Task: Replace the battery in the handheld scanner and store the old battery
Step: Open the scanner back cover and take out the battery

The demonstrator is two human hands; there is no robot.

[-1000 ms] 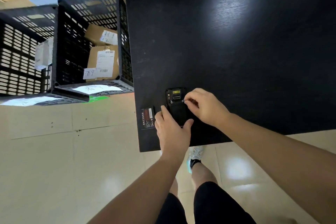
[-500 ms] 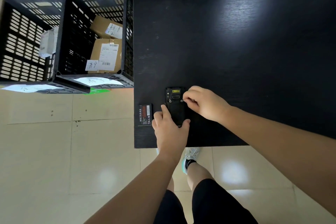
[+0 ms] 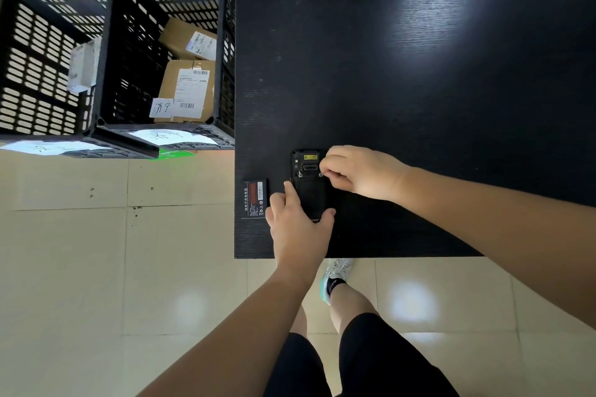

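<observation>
Black on black here: the handheld scanner [image 3: 309, 185] lies back-up on the dark wood-grain surface [image 3: 419, 74], close to its near left corner, and both hands are on it. The left hand [image 3: 298, 230] clamps the lower end of the scanner, fingers along the left edge and thumb hooked round the right side, pinning it flat. The right hand [image 3: 358, 172] comes in from the right with its fingertips pinched together on the small silver screw or latch at the scanner's upper right; a matching silver fastener [image 3: 300, 174] shows on the upper left, and a yellow label sits near the top end. Just to the left of the scanner, touching neither hand as far as I can see, a loose battery [image 3: 255, 199] lies flat on the surface with its red-and-white label facing up, right at the left edge. Off the surface, on the tiled floor [image 3: 96, 267], two black slotted crates [image 3: 222, 42] stand side by side; the nearer one holds cardboard parcels [image 3: 187, 90] with white shipping labels, and handwritten paper sheets lie across the crates' front rims. Below, the person's leg and a light sneaker [image 3: 337, 271] show by the surface's near edge.
</observation>
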